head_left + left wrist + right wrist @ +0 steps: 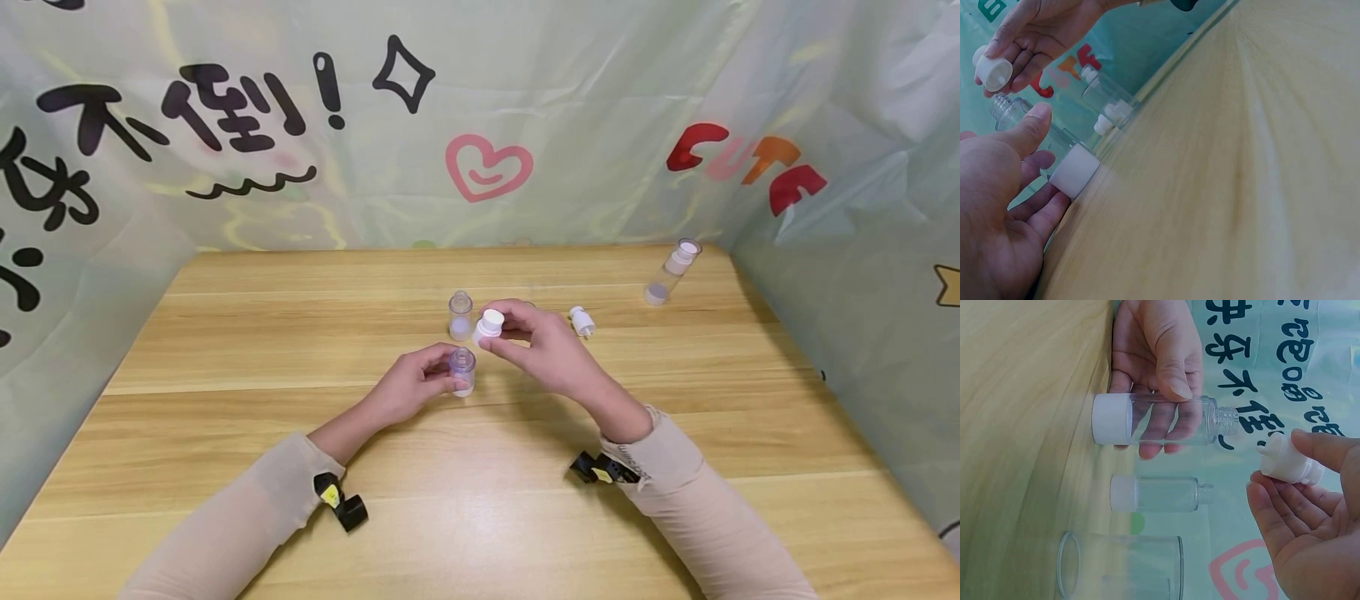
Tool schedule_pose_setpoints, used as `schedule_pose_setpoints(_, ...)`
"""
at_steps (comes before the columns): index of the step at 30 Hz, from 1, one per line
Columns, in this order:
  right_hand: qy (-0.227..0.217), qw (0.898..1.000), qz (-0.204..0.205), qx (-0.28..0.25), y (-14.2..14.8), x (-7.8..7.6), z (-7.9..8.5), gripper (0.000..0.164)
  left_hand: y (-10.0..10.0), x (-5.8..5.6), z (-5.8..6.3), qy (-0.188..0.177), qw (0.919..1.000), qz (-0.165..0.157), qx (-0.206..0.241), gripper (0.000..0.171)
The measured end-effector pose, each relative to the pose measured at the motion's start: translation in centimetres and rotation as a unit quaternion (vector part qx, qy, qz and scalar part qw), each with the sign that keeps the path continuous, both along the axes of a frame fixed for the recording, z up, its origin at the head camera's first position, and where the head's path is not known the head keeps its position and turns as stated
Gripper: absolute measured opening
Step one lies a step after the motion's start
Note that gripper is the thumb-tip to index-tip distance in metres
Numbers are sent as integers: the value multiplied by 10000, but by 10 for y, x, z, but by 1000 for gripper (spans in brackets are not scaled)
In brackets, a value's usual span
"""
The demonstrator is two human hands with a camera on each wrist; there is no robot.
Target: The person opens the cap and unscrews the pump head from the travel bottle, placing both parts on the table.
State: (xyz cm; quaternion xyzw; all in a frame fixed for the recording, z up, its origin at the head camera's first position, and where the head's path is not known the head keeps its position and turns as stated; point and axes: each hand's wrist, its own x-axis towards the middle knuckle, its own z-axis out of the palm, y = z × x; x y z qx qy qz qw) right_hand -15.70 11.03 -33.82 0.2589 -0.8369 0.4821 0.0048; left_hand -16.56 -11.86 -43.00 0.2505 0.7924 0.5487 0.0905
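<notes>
Clearly, white cap (995, 75) underside: L-wrist, not head

Booth-like tabletop set-up: wood-grain table (480, 517), printed sheeting (585, 83) around it, "CUTE" lettering (772, 152).

Soft glare on tabletop (468, 508), dimmer wrist views

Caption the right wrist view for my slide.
Left hand grips a clear bottle; right hand holds a white cap near its threaded neck.
</notes>
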Motion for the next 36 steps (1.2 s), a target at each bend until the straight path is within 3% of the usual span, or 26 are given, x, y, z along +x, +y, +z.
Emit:
schedule_pose_setpoints(18, -112, 9998, 84, 154, 13, 0, 0, 35, -1, 0, -2, 32, 9999, 31, -134, 43)
schedule_pose_setpoints(36, -192, 9982, -147, 550, 32, 0, -4, 40, 0, 0, -1, -30, 9999, 26, -124, 44)
